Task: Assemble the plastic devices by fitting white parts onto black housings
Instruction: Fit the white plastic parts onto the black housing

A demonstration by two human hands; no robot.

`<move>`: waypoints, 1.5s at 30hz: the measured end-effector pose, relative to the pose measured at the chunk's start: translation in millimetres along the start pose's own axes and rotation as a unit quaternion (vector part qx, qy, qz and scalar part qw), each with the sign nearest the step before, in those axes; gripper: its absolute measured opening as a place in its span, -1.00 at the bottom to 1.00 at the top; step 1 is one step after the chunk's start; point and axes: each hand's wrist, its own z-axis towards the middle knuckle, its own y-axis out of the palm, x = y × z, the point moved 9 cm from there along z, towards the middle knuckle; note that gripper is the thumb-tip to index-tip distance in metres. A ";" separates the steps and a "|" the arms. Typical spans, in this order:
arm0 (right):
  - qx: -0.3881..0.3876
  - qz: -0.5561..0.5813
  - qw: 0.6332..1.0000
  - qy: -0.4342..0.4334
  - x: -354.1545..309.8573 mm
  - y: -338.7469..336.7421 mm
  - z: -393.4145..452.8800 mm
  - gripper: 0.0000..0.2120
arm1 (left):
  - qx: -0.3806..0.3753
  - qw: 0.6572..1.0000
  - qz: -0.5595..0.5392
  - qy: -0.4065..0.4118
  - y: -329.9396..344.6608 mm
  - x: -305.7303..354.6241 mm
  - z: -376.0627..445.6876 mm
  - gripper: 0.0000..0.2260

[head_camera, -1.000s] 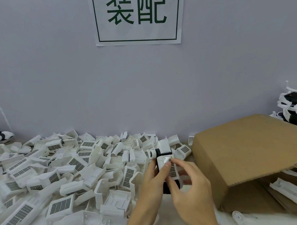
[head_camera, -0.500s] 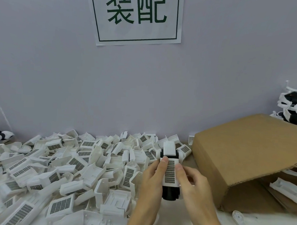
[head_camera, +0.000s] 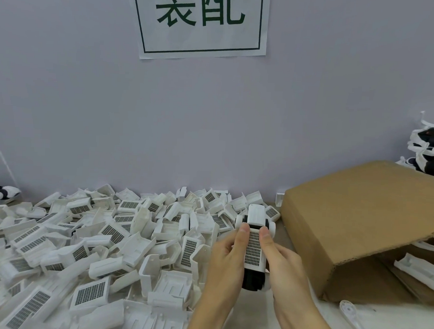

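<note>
Hundreds of loose white parts (head_camera: 103,236) cover the tabletop (head_camera: 390,318) from left edge to centre, heaped vs the back wall. Cardboard box (head_camera: 357,220) sits at right edge. Black housing (head_camera: 253,280) w/ white part (head_camera: 254,240) on it is held near front-centre, gripped by left hand (head_camera: 228,259) & right hand (head_camera: 280,264), thumbs pressing the grille. Risk: uneven thumb pressure, part seats crooked or clip snaps; grip slip drops it into the pile.
</note>
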 end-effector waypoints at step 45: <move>0.025 -0.059 0.998 -0.026 0.4 -10.0 1.8 -0.81 | 0.022 1.000 0.002 -0.008 -9.1 -11.5 7.5 -0.71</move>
